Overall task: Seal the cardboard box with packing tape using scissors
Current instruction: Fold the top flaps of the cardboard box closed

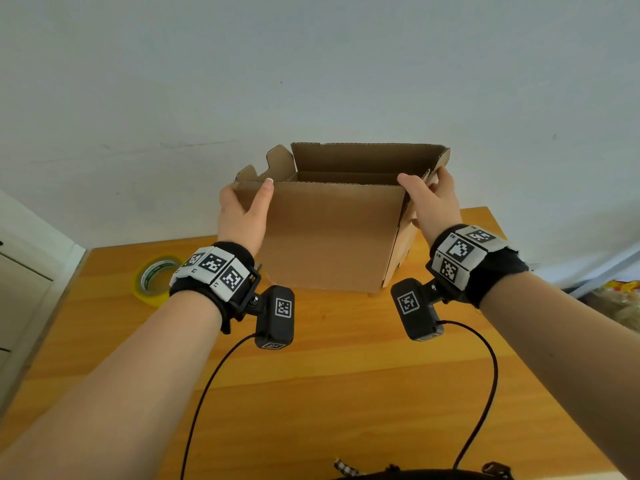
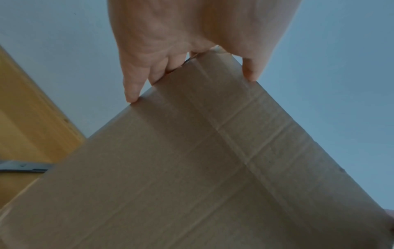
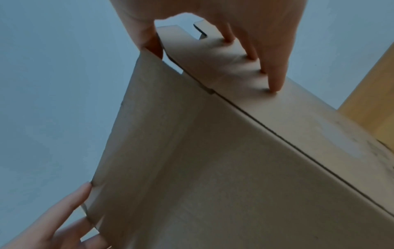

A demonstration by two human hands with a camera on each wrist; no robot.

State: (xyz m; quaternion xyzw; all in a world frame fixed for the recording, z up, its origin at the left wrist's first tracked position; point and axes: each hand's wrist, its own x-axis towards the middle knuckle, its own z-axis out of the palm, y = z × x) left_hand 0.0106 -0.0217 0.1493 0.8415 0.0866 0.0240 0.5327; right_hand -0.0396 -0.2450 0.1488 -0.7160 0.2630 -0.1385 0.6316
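The box [image 1: 332, 233] stands in the middle of the head view, on the far part of the table [image 1: 346, 393], its top flaps upright and its inside showing. The left hand [image 1: 242, 216] grips the near flap's left corner: the thumb lies along the flap's front face up to the top edge, and the fingers [image 2: 132, 87] curl over the left side, seen in the left wrist view. The right hand [image 1: 433, 202] grips the box's upper right corner, thumb at the near flap's edge and fingers [image 3: 275, 80] pressed straight against the outside of the right side flap. A tape roll [image 1: 156, 278], yellow with a green-and-white core, lies flat on the table at the left of the frame, just behind the left wrist, apart from the box. A grey metal piece [image 2: 23, 166] lies on the table at the left edge of the left wrist view; I cannot tell what it is.
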